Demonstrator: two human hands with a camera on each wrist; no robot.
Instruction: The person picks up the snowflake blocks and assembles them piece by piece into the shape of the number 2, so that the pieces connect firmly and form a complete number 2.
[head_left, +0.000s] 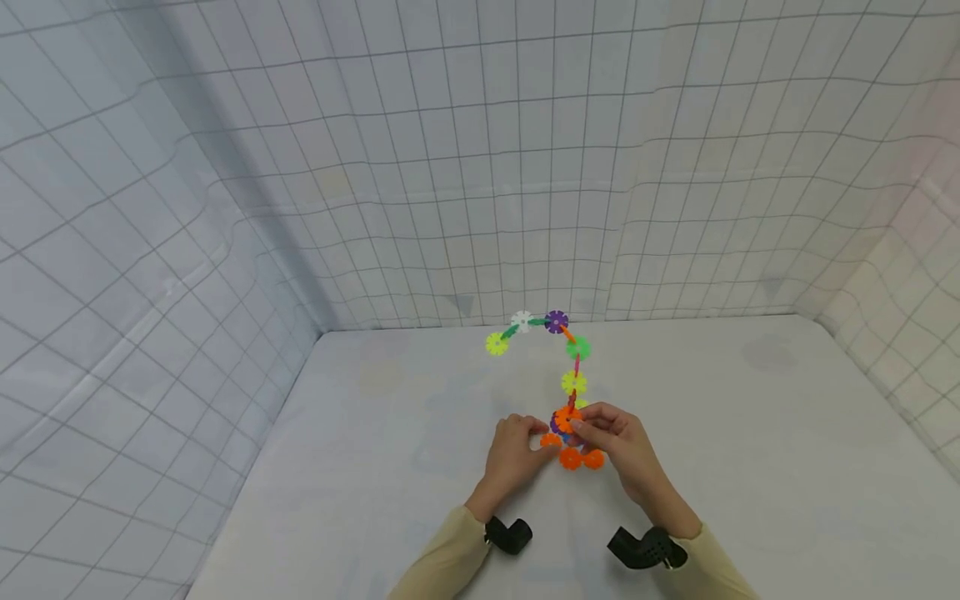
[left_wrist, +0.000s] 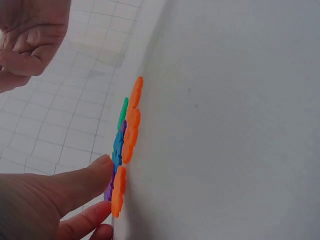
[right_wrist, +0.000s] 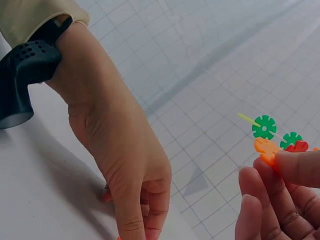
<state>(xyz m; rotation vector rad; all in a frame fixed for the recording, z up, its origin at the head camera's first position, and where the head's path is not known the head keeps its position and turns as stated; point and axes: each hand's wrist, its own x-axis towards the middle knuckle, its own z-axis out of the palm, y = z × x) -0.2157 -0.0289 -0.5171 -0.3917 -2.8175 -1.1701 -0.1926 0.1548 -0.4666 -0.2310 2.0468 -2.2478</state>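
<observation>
In the head view, my right hand pinches an orange snowflake disc between thumb and fingers. From it runs a curved chain of interlocked discs, with a yellow disc, a green disc, a purple disc and a white disc, ending at another yellow disc. My left hand holds the edge of a flat cluster of joined discs between thumb and fingers. Blue and purple discs show there beside orange discs. The right hand partly covers this cluster in the head view.
A white surface lies under the hands. Grid-patterned white sheeting rises behind it and on both sides. Each wrist carries a black camera mount over a pale yellow sleeve.
</observation>
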